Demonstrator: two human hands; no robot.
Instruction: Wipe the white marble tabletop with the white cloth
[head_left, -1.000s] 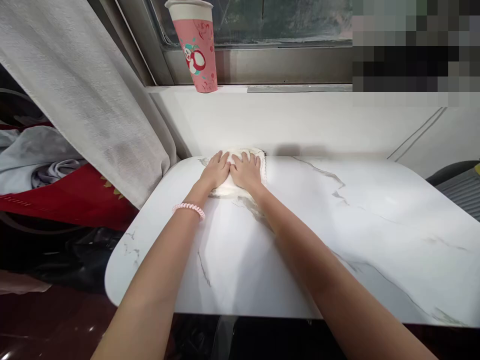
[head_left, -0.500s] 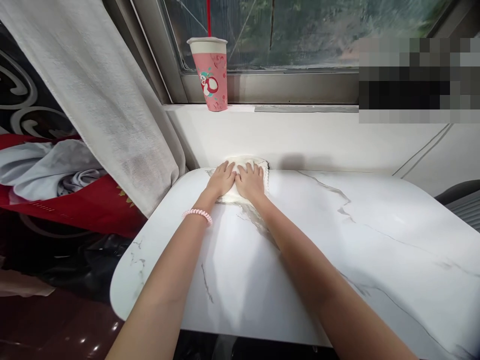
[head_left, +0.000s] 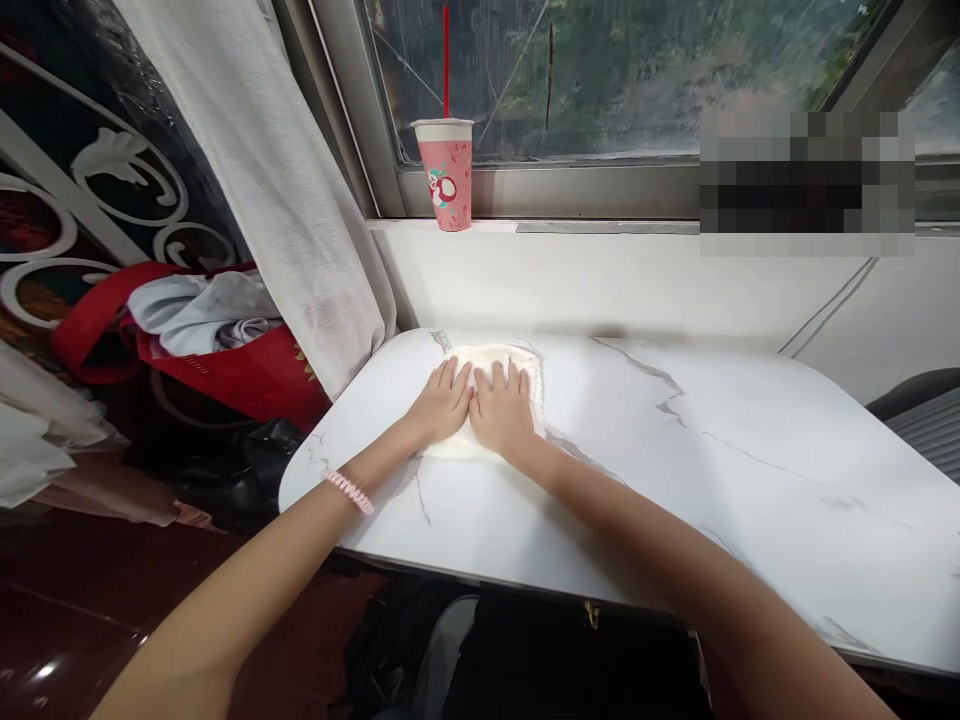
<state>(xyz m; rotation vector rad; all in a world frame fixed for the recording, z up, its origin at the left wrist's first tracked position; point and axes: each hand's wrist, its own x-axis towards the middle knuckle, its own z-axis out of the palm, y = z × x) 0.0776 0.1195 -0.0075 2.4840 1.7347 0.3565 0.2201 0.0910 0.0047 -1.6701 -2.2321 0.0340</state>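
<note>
A cream-coloured cloth (head_left: 491,354) lies flat on the white marbled table (head_left: 637,450). My left hand (head_left: 442,403) rests on the cloth's left part with its fingers stretched forward. Beside it, my right hand (head_left: 501,408) presses on the cloth's right part, fingers spread and palm down. The two hands touch or nearly touch at the thumbs. A pink coil band (head_left: 348,491) circles my left forearm near the wrist. Under the palms, part of the cloth is hidden.
On the window sill stands a pink paper cup (head_left: 450,185) with a red straw. A whitish curtain (head_left: 300,230) hangs at the table's left end, beside a red bag (head_left: 255,385) stuffed with pale fabric. A grey ridged chair (head_left: 930,420) stands at the right.
Both hands and the cloth have drawn back from the wall, toward me. The cloth now lies flatter, no longer pushed against the wall. My view has shifted too.
</note>
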